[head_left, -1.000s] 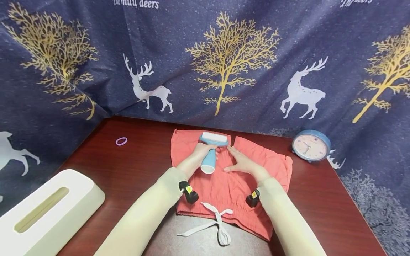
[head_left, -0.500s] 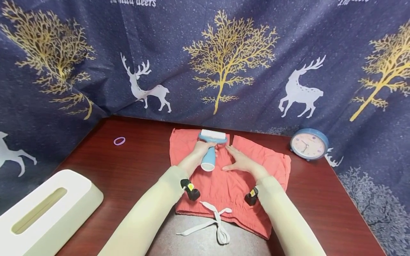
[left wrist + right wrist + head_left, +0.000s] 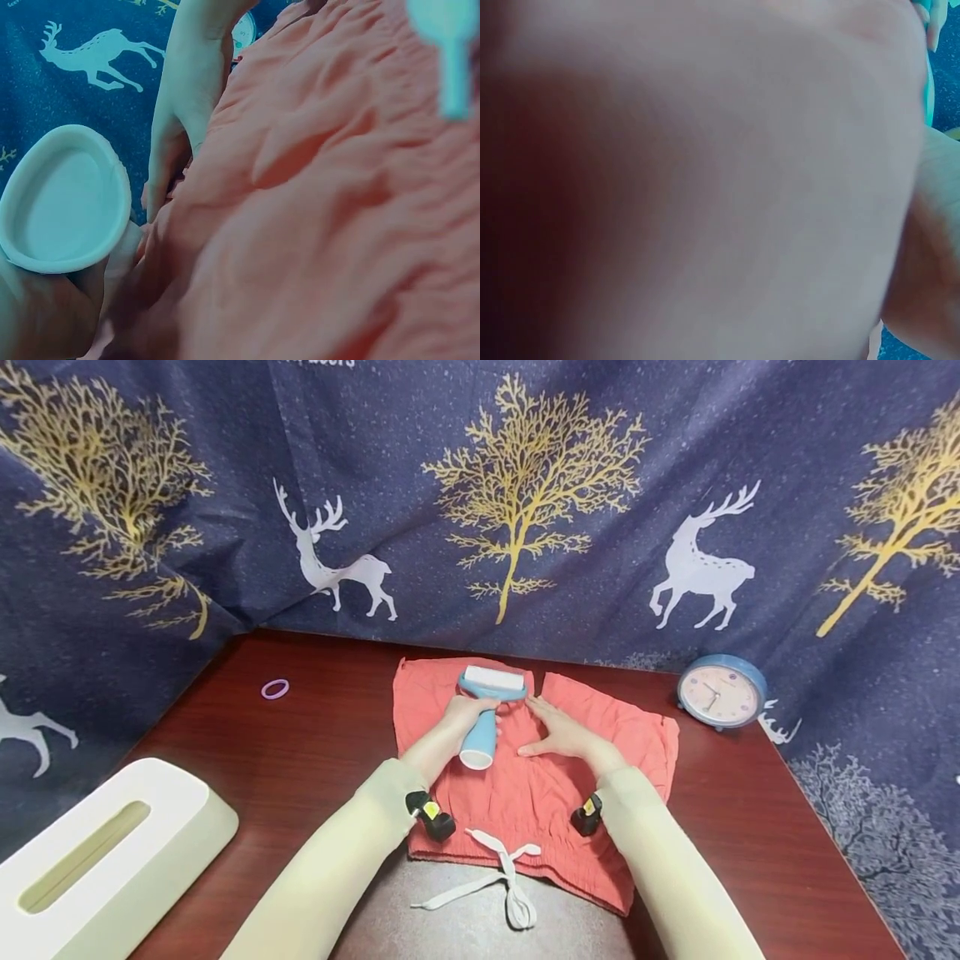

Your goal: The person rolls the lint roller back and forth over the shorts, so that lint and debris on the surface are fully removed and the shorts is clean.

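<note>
My left hand grips the blue handle of a lint roller. Its white roll lies crosswise over the far left leg of a pair of coral-red shorts, spread out and wrinkled. From the left wrist camera, the handle's pale hollow-looking end faces the lens. My right hand rests on the shorts to the right of the roller, thumb and fingers spread, fingertips near the slit between the legs. A white drawstring, tied in a bow, hangs from the near waistband. Blurred skin fills most of the right wrist view.
A blue-rimmed clock stands at the back right of the dark red table. Far left lies a purple ring; a white tissue box occupies the near left. A navy curtain printed with deer hangs behind.
The lint roller in my left hand moved slightly away over the shorts, then back toward me. My right hand has stayed in place on the fabric. The head view shifted a little.
</note>
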`<control>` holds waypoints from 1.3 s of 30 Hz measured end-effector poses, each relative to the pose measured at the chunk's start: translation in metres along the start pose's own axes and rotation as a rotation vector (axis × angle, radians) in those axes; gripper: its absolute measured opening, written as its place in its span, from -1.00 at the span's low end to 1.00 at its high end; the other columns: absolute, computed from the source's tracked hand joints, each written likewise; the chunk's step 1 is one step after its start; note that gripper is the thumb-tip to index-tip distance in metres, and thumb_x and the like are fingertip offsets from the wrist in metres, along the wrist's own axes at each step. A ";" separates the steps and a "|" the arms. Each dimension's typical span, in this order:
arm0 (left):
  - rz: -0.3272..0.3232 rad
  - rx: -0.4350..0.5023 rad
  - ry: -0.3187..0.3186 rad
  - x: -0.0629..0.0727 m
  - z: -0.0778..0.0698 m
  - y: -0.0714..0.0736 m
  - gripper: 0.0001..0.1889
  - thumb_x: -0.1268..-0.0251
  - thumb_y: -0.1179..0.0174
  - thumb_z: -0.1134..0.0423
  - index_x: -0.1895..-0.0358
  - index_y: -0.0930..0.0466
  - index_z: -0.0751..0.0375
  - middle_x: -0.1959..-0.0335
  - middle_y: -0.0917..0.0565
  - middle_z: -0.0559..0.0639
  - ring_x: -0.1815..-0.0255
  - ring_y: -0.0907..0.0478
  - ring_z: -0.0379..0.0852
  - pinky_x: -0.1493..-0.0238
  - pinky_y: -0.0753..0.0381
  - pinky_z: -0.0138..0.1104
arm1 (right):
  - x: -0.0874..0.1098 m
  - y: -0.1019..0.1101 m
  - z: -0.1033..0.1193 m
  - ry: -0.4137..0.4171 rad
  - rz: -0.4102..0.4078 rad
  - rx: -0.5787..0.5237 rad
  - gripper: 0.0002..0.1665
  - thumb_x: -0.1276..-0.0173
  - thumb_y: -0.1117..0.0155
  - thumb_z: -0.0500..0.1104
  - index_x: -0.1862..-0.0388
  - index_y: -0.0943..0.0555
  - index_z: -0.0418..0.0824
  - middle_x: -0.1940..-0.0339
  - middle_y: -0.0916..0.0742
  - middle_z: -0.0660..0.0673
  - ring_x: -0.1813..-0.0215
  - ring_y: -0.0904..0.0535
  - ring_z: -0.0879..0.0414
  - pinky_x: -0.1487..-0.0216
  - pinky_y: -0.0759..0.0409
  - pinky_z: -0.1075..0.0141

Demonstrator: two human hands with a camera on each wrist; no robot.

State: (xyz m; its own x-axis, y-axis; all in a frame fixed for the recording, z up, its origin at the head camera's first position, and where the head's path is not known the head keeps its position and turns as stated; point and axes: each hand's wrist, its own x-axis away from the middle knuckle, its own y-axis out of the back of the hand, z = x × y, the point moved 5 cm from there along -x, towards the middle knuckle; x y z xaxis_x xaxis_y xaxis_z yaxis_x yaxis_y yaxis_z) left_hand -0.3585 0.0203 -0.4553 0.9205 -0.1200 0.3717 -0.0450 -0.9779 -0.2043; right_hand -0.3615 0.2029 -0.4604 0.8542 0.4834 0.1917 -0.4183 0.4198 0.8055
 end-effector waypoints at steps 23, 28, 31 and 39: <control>0.087 -0.014 -0.004 0.034 0.014 0.014 -0.67 -0.33 -0.18 0.28 -0.01 -0.56 0.49 0.49 -0.65 0.07 0.57 -0.64 -0.14 0.46 -0.67 -0.32 | -0.001 0.002 0.002 -0.022 0.015 -0.020 0.28 -0.14 -0.48 0.16 -0.59 0.07 -0.25 -0.61 0.00 -0.30 -0.62 0.19 -0.21 -0.56 0.04 -0.15; 0.104 -0.058 -0.031 0.041 0.016 0.015 -0.67 -0.34 -0.18 0.23 0.03 -0.57 0.48 0.56 -0.64 0.03 0.62 -0.63 -0.14 0.49 -0.65 -0.33 | 0.002 0.002 0.004 -0.019 0.009 -0.034 0.27 -0.14 -0.48 0.13 -0.59 0.07 -0.27 -0.61 0.00 -0.33 -0.62 0.17 -0.23 -0.55 0.03 -0.16; 0.117 -0.080 -0.027 0.046 0.017 0.017 -0.66 -0.35 -0.17 0.22 0.03 -0.56 0.50 0.56 -0.64 0.02 0.64 -0.62 -0.15 0.52 -0.63 -0.33 | 0.003 0.002 0.005 -0.012 0.007 -0.029 0.27 -0.15 -0.48 0.13 -0.58 0.07 -0.29 -0.60 0.00 -0.34 -0.62 0.17 -0.24 -0.54 0.02 -0.17; 0.135 -0.089 0.032 0.064 0.022 0.025 -0.70 -0.36 -0.17 0.20 0.09 -0.54 0.45 0.56 -0.62 0.02 0.65 -0.61 -0.15 0.53 -0.63 -0.30 | 0.003 0.002 0.007 -0.006 0.015 -0.024 0.25 -0.17 -0.46 0.11 -0.59 0.09 -0.29 -0.61 0.00 -0.32 -0.62 0.20 -0.22 -0.55 0.06 -0.16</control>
State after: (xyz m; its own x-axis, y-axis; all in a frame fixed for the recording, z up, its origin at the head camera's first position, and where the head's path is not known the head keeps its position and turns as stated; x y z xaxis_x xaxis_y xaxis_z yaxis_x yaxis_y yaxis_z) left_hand -0.2924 -0.0076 -0.4570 0.8912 -0.2554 0.3749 -0.2032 -0.9636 -0.1735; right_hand -0.3575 0.2000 -0.4539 0.8496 0.4853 0.2067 -0.4381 0.4309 0.7890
